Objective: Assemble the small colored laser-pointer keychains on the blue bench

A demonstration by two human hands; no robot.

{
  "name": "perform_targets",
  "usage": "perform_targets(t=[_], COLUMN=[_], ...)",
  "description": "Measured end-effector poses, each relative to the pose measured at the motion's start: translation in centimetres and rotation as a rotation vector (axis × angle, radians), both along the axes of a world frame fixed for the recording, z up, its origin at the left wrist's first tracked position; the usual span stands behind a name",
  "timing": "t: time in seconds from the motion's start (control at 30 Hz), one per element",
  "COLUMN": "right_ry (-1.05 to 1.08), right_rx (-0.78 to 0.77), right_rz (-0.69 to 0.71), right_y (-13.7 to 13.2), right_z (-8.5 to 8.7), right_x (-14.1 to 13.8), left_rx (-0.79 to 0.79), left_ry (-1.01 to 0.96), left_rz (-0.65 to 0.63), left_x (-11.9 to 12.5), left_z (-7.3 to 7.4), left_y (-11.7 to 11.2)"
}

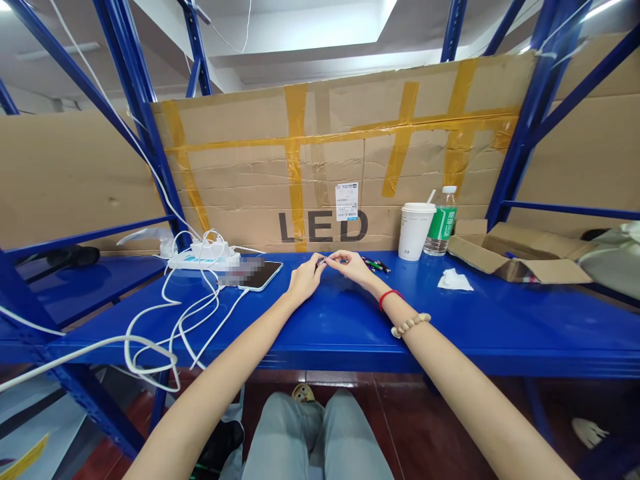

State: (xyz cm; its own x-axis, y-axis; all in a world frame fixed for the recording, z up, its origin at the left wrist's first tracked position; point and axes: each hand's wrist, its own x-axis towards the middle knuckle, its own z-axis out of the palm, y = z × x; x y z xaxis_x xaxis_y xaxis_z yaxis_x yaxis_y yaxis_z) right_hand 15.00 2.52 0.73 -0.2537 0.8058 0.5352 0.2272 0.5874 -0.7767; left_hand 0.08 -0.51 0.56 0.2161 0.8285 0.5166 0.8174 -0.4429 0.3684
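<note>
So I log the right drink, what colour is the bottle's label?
The label is green with white markings, best seen in the head view.

Workshop, apparently (blue metal racking [340,330]).

Brightly and fairly evenly lit from above, in cool white light, with a glowing fluorescent tube [604,8] near the upper right corner. Softly glossy with pale reflections across the blue worktop [345,327]; faintly shiny along the yellow packing tape [295,120]. Dimmer below, on the reddish tiled floor [400,420]. Stretched toward the edges, with leaning shelf posts [123,50] and elongated forearms [210,393]. Reasonably sharp at the hands [305,277], but too coarse for the small object [321,262] there or the label's [347,195] fine print. Pixelated beside the smartphone's [263,275] screen.
</note>
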Motion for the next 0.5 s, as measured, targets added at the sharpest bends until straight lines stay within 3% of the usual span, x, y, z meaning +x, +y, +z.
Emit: perform_targets(t=[0.2,0.5], right_ry=[0.051,0.012], right_rx=[-0.110,-0.171], right_rz=[0.083,0.076], right_y=[-0.14,-0.48], right_z=[0.26,0.58], right_x=[0.39,0.92], left_rx=[-0.022,-0.057], left_ry=[-0.006,-0.083], left_rz=[-0.013,-0.071], left_x=[0.12,-0.05], left_z=[0.19,0.11], left_y=[-0.19,0.07])
